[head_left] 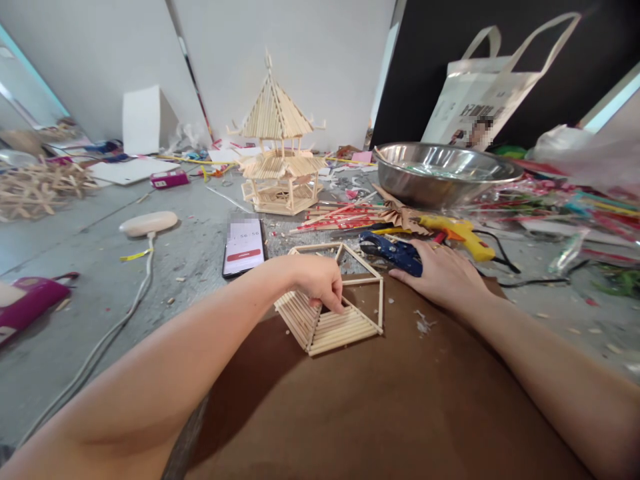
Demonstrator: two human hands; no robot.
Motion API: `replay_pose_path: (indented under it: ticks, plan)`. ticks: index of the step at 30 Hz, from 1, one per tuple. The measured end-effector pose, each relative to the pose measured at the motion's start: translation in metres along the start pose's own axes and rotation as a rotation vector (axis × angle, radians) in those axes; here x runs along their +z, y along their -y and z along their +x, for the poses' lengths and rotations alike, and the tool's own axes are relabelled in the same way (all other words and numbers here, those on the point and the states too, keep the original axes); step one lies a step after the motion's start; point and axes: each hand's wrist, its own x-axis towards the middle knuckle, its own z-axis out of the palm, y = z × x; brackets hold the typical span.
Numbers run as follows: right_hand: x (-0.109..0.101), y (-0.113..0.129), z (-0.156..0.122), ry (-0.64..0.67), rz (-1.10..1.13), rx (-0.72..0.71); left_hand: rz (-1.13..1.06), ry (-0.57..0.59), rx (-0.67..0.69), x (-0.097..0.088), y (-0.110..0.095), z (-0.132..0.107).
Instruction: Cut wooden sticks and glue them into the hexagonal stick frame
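Observation:
A six-sided frame of thin wooden sticks (345, 327) lies on a brown board (345, 407). Two of its near sections are filled with rows of sticks; the sections at the right and back show open gaps. Over its middle is my left hand (323, 277), fingers curled and pointing down, with the fingertips at the inner edge of the filled front section. Whatever those fingers pinch is too small or hidden to make out. To the right, my right hand (445, 270) rests with thumb and fingers around the end of a blue cutting tool (393, 253), whose jaws point left.
Behind the frame stand a phone (244, 248) and a stick-built pagoda (283, 167). A steel basin (440, 175), a yellow glue gun (460, 235) and red-wrapped sticks (330, 217) are at the right. On the left lie a white corded device (149, 224) and a purple box (33, 300).

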Motion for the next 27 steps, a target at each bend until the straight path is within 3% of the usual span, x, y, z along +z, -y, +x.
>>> replay_pose_path:
  ticks: [12,27]
  plan:
    - [0.001,0.0,0.0,0.013,-0.003,-0.002,0.052,0.012,0.018,-0.001,0.0,-0.001]
    - [-0.011,0.003,-0.003,0.134,-0.011,0.01,-0.024,-0.006,0.016,0.0,-0.002,-0.002]
